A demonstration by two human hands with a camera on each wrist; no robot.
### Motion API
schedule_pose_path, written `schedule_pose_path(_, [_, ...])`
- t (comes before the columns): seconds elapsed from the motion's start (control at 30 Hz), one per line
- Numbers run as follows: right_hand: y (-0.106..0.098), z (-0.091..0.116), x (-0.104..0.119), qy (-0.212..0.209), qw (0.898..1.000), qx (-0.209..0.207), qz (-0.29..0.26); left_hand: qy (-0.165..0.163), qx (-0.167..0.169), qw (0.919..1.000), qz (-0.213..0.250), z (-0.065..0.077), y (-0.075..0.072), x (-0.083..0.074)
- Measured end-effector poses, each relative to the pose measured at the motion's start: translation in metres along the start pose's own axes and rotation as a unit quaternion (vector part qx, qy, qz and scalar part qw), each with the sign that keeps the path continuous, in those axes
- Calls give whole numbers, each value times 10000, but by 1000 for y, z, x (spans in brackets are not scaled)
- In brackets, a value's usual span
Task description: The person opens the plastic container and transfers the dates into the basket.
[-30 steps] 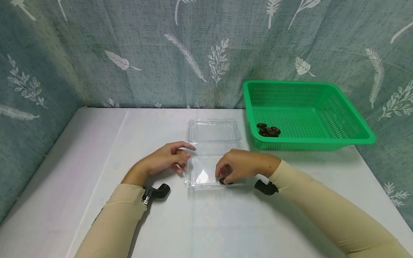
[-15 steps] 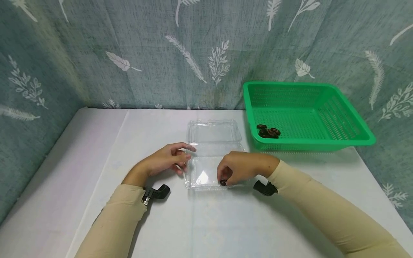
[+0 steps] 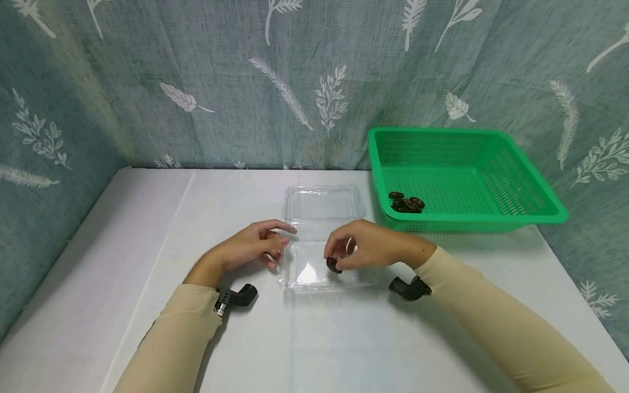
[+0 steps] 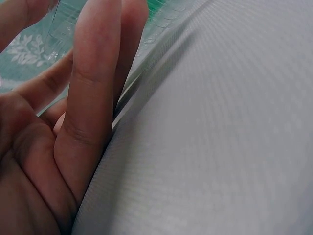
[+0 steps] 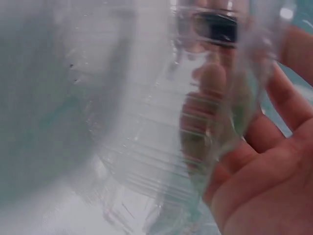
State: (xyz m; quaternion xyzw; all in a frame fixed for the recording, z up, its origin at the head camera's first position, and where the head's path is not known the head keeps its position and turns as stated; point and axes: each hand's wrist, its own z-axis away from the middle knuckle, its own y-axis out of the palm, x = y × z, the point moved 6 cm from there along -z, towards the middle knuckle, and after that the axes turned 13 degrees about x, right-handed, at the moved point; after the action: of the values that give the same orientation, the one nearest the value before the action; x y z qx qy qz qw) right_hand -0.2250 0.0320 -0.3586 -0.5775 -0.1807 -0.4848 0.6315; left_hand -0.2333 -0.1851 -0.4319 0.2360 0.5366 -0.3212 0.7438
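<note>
A clear plastic clamshell box (image 3: 314, 267) lies unfolded on the white table, its lid (image 3: 324, 203) toward the back. Between the thumb and fingers of my right hand (image 3: 368, 244) is a glossy dark brown oval piece (image 3: 332, 265), held over the front tray of the box. Through the blurred plastic in the right wrist view, the dark piece (image 5: 217, 27) shows near the fingertips. My left hand (image 3: 255, 243) rests at the box's left edge, index finger reaching over it and thumb close by. Straight fingers (image 4: 90, 93) of that hand appear in the left wrist view.
At the back right stands a green perforated basket (image 3: 484, 222), with several similar dark brown pieces (image 3: 407, 204) in its near left corner. A leaf-patterned curtain (image 3: 221, 109) hangs behind the table and along its sides.
My right hand has lifted the dark oval piece a little from the front of the tray and shifted it slightly left. My left hand stays at the box's edge.
</note>
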Motion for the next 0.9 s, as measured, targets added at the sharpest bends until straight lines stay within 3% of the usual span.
schedule_pose_path(0.13, [-13,12,5,-153,9968,-755,-224,19,1,10000,-6,-2,1,-2])
schedule_pose_path(0.27, [-29,28,11,-189,9847,-1685,-392,-8,2,10000,-26,-3,1,-1])
schedule_pose_path(0.47, [-54,58,10,-175,9466,-3116,-806,-85,-21,9999,-79,4,0,5])
schedule_pose_path(0.57, [-68,74,4,-94,9282,-3639,-773,-99,-44,9999,-71,7,0,7])
schedule_pose_path(0.7, [-86,94,-11,406,9167,-3953,-422,-69,-41,9999,-62,6,2,4])
schedule_pose_path(0.9, [-103,114,-44,1481,9059,-3957,-297,-22,2,10000,-51,-1,2,3])
